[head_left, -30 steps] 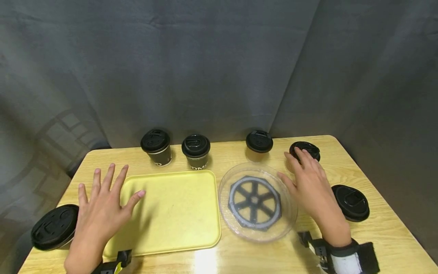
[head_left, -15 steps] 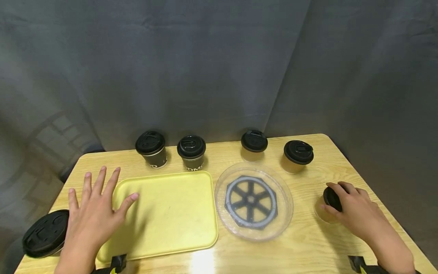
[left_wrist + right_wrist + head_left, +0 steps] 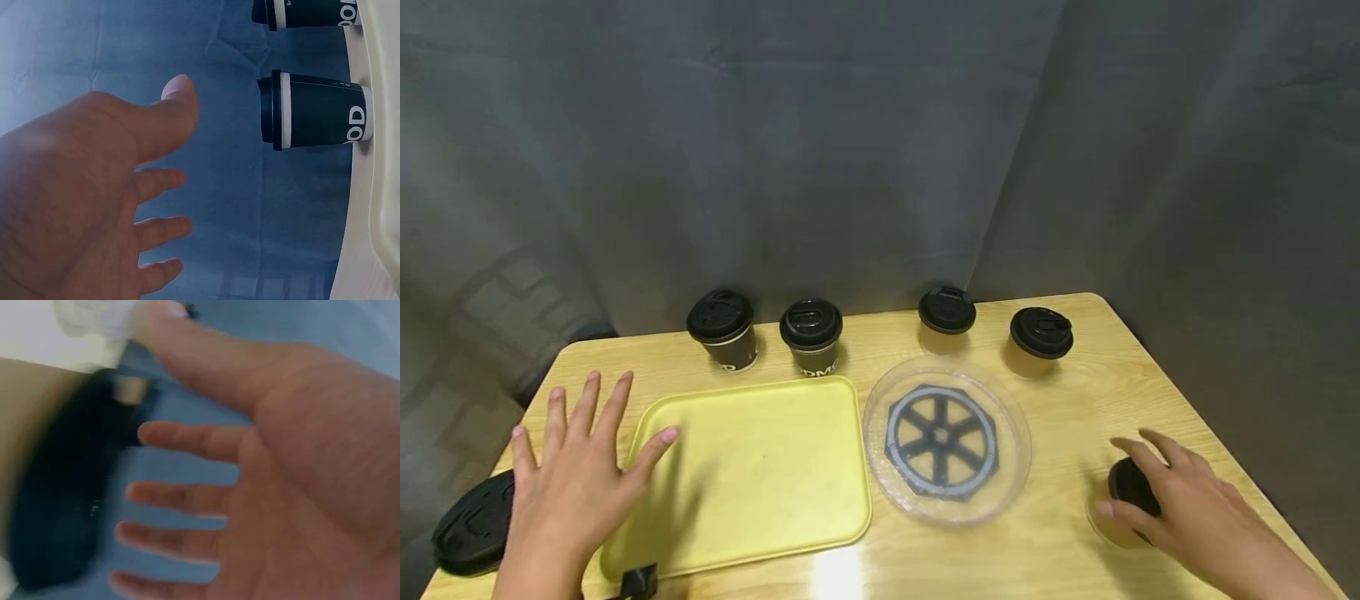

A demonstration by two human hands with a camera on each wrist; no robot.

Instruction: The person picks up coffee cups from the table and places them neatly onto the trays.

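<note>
My left hand (image 3: 576, 479) hovers with fingers spread over the left edge of a yellow tray (image 3: 756, 467). Beside its wrist, partly hidden by it, stands a cup with a black lid (image 3: 473, 527). In the left wrist view, this hand is apart from a dark paper cup (image 3: 322, 112). At the front right, my right hand (image 3: 1202, 508) overlaps a pale brown cup with a black lid (image 3: 1131, 487). Its fingers are extended and spread in the right wrist view, where that cup's lid (image 3: 69, 494) is blurred in front of the fingertips.
Two dark lidded cups (image 3: 722, 329) (image 3: 812, 333) stand behind the tray. Two pale brown lidded cups (image 3: 946, 321) (image 3: 1039, 342) stand at the back right. A clear round turntable (image 3: 943, 442) with a dark spoked base lies right of the tray. A grey curtain (image 3: 850, 150) hangs behind the table.
My right hand has moved from the back right cup to the front right cup, and its fingers have since spread wider there. The left hand stays spread while the head view shifts slightly.
</note>
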